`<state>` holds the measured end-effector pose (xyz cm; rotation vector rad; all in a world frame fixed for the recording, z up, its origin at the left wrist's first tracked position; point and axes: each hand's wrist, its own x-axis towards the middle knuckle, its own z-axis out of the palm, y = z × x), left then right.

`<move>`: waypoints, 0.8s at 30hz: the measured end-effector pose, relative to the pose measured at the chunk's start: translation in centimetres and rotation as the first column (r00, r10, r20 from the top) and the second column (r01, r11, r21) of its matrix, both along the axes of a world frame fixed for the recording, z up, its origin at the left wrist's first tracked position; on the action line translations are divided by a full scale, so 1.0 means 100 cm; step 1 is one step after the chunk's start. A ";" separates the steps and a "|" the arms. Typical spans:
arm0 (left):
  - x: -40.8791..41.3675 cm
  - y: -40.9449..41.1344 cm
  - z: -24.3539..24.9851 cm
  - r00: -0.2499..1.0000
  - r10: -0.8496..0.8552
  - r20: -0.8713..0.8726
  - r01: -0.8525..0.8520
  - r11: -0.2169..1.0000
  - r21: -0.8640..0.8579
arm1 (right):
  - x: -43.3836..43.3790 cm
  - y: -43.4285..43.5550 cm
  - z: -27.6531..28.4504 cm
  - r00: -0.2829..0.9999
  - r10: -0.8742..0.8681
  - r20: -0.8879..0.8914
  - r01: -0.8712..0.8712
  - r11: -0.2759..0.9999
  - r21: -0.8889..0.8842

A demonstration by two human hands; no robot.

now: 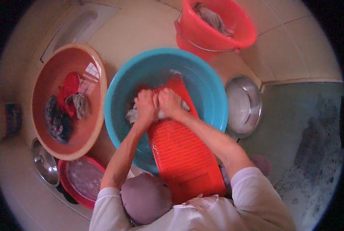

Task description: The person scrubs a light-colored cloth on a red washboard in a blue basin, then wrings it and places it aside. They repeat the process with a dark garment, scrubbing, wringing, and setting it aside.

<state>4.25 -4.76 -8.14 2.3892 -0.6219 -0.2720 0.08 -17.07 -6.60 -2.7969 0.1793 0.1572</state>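
A red plastic washboard (pixel 183 144) leans into a blue plastic basin (pixel 218 115), its near end against my body. Across the board's upper part lies a wet white cloth (pixel 132 114), partly hidden beneath my hands. My left hand (pixel 146 104) presses down on the cloth with curled fingers. Right beside it, my right hand (pixel 170 102) also grips the cloth, the two hands almost touching. Some water shows in the basin around the board's far end.
On the left, an orange basin (pixel 71 55) holds water and several garments (pixel 58 121). Below it are a metal bowl (pixel 45 161) and a red basin (pixel 84 179). A red bucket (pixel 195 40) with cloth inside stands at the back; a steel basin (pixel 242 106) sits at the right.
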 end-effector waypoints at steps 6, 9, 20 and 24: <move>-0.034 0.053 -0.024 0.706 0.573 -0.416 -0.686 0.699 -0.201 | -0.011 -0.083 -0.035 0.621 -0.781 0.069 0.712 0.598 0.368; -0.053 0.032 -0.043 0.170 -0.075 -0.983 -0.908 0.375 -0.186 | -0.068 -0.142 -0.102 0.390 -0.916 -0.096 0.847 0.316 0.427; -0.011 0.044 0.025 0.901 -0.081 -0.427 -0.168 0.841 -0.515 | 0.009 -0.056 0.059 0.954 0.134 -0.270 -0.009 0.908 0.420; -0.009 0.053 0.056 0.931 -0.255 -0.262 0.171 0.937 -0.305 | -0.010 -0.030 0.059 0.997 -0.080 0.006 0.077 0.969 0.233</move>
